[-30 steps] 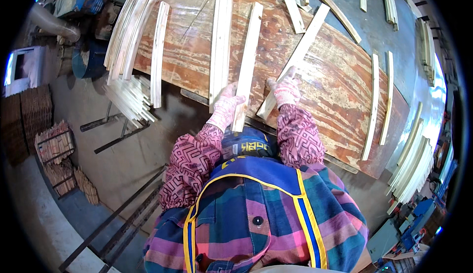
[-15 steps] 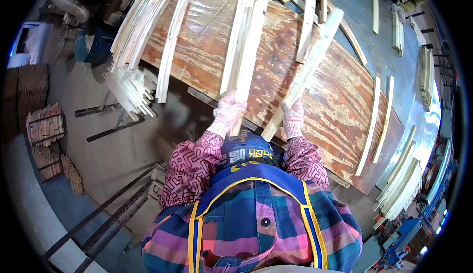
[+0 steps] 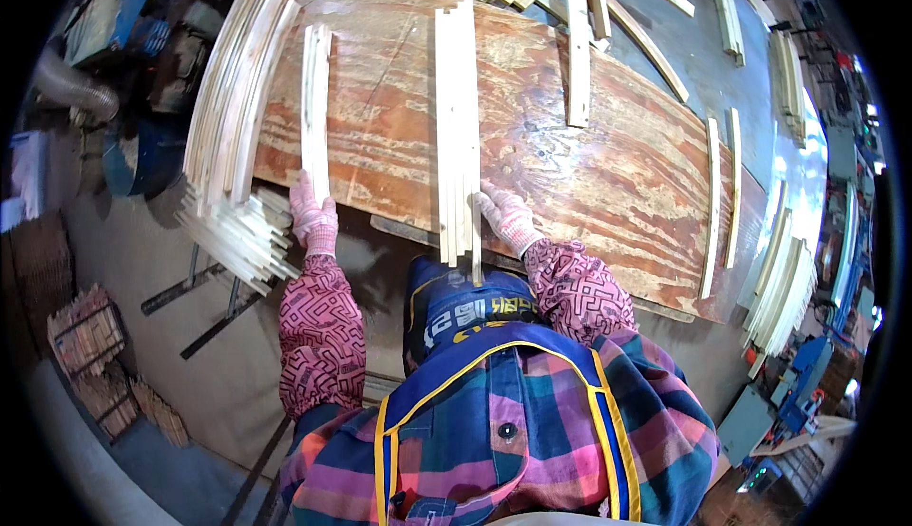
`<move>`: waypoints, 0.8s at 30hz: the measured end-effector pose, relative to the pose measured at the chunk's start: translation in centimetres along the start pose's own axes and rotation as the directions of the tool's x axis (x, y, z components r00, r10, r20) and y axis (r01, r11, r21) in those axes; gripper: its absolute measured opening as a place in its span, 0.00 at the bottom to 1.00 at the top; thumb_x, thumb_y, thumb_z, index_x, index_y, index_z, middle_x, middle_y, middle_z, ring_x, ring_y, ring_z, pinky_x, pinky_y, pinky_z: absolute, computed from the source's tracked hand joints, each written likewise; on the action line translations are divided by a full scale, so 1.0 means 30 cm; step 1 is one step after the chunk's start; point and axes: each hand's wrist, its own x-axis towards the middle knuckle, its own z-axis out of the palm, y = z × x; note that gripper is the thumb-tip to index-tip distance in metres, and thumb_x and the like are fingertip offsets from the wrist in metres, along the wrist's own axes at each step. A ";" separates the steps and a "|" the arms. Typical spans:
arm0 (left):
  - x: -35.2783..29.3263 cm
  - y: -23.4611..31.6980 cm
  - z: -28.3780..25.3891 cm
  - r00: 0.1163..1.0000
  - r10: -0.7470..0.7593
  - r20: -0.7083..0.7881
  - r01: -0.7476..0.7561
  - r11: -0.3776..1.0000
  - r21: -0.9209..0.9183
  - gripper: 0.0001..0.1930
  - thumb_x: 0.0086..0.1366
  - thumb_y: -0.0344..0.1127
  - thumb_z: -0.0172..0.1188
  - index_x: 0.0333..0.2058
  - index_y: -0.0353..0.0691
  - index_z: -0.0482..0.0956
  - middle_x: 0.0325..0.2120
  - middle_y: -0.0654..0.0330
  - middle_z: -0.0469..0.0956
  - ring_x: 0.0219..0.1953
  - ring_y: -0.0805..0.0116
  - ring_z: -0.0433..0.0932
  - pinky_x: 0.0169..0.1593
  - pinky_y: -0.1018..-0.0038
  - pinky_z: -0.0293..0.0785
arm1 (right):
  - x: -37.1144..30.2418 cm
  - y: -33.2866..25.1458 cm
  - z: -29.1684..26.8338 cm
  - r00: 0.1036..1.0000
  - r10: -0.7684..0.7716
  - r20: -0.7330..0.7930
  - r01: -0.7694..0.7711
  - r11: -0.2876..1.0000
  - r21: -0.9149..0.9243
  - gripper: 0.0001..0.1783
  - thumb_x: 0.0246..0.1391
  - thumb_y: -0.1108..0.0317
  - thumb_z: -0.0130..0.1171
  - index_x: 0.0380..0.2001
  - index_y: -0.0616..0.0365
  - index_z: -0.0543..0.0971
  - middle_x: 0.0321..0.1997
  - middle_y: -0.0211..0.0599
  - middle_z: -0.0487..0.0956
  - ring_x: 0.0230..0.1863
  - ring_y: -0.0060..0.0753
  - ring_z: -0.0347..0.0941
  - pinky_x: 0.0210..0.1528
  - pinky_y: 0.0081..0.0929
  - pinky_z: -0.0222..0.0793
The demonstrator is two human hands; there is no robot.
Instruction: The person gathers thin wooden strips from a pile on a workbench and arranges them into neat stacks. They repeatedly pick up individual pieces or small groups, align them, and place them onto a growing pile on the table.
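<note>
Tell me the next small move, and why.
Probably use the left hand to slide the small strip group toward the middle bundle: that hand is at the group's near end, and the right hand is at the bundle's right side.

The left hand (image 3: 313, 214) hides part of the near end of the slats (image 3: 316, 108) by the bench's (image 3: 380, 127) near edge. I can't make out whether the right hand (image 3: 510, 219) grips the middle bundle (image 3: 457, 127). Beyond the left end, machinery (image 3: 176, 75) blurs into shadow.
</note>
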 end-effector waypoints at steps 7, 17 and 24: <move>0.049 0.168 -0.064 0.996 -0.063 0.060 0.050 0.978 0.200 0.42 0.58 0.39 0.64 0.70 0.50 0.53 0.59 0.47 0.67 0.58 0.47 0.69 0.62 0.57 0.66 | 0.320 0.090 -0.393 0.718 -0.020 -0.696 -0.462 0.734 -0.498 0.38 0.50 0.45 0.64 0.60 0.54 0.67 0.51 0.53 0.77 0.52 0.50 0.76 0.56 0.40 0.71; -0.232 0.978 0.101 0.758 0.408 0.510 0.149 0.652 -0.743 0.28 0.64 0.30 0.63 0.62 0.36 0.68 0.59 0.57 0.72 0.60 0.66 0.69 0.65 0.71 0.64 | 0.148 0.152 -0.466 0.942 0.305 0.139 -0.332 0.797 0.504 0.23 0.58 0.61 0.61 0.54 0.61 0.74 0.45 0.46 0.82 0.45 0.38 0.79 0.48 0.34 0.78; -0.367 1.129 0.329 0.740 0.365 0.564 0.308 0.562 -0.768 0.24 0.65 0.32 0.59 0.59 0.33 0.70 0.50 0.55 0.78 0.48 0.67 0.77 0.53 0.72 0.72 | 0.091 0.192 -0.669 0.889 0.179 0.421 0.201 0.674 -0.711 0.17 0.63 0.59 0.53 0.50 0.58 0.73 0.44 0.38 0.79 0.41 0.27 0.77 0.40 0.20 0.75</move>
